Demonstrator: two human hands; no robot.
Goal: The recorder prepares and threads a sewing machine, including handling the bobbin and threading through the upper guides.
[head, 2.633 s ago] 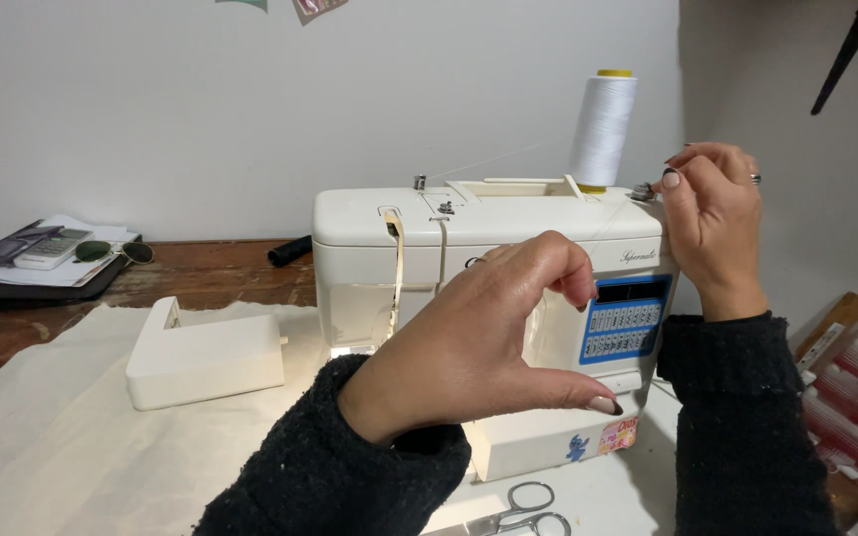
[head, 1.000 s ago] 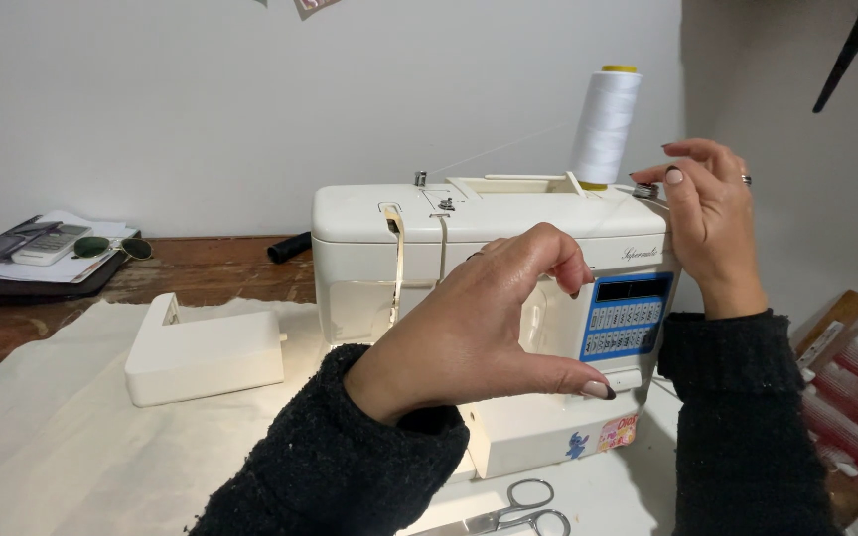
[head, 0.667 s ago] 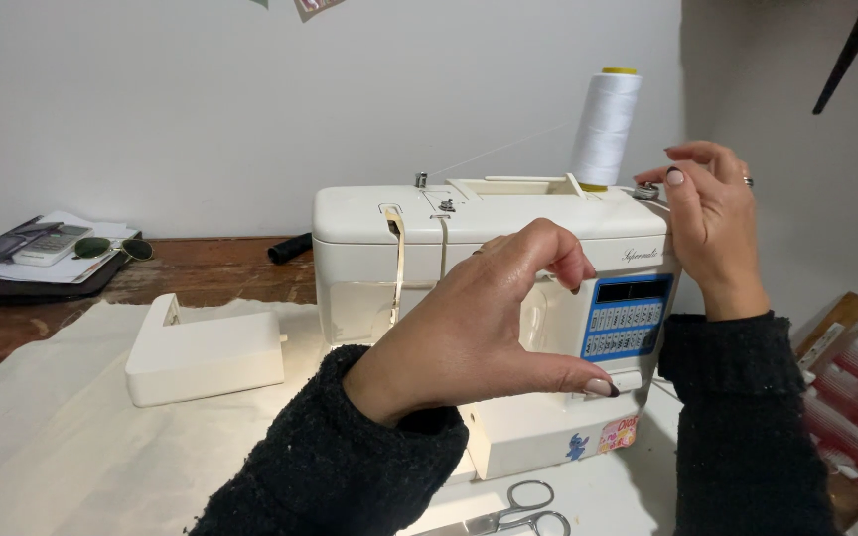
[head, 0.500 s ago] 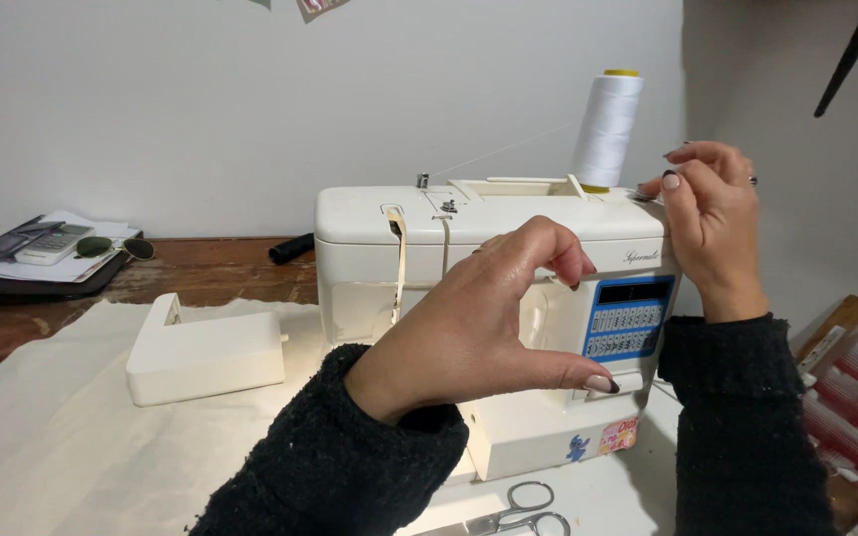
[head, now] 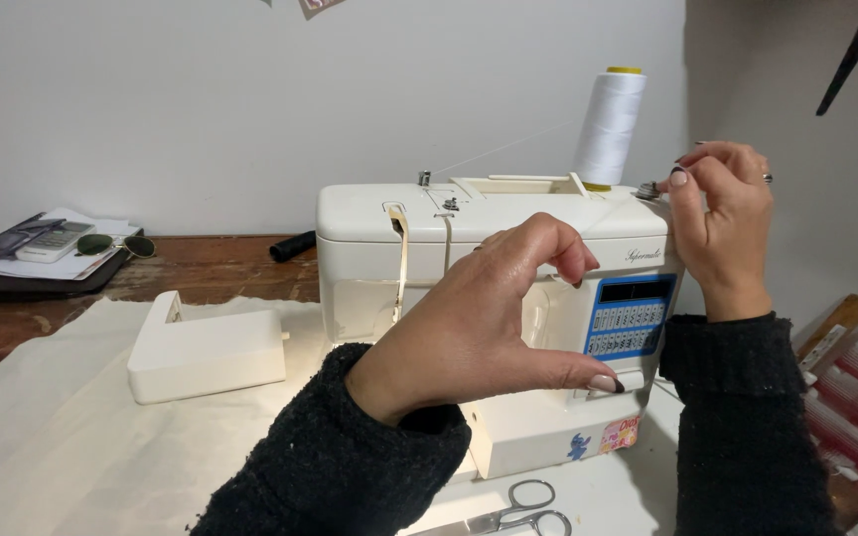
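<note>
The right hand point(head: 722, 223) pinched a small metal part point(head: 646, 190) at the top right corner of the sewing machine point(head: 489, 298), fingertips closed on it. The left hand point(head: 489, 323) curled half open before the machine's front, thumb touching a white knob low on the face. The machine looked heavy and rigid, best held by its body; the thread from the tall white spool point(head: 609, 124) was thin and would likely snap if tugged. A detached white cover point(head: 206, 347) sat well left on cloth point(head: 71, 437); scissors point(head: 518, 506) lay near the bench's front edge, leaving room between.
</note>
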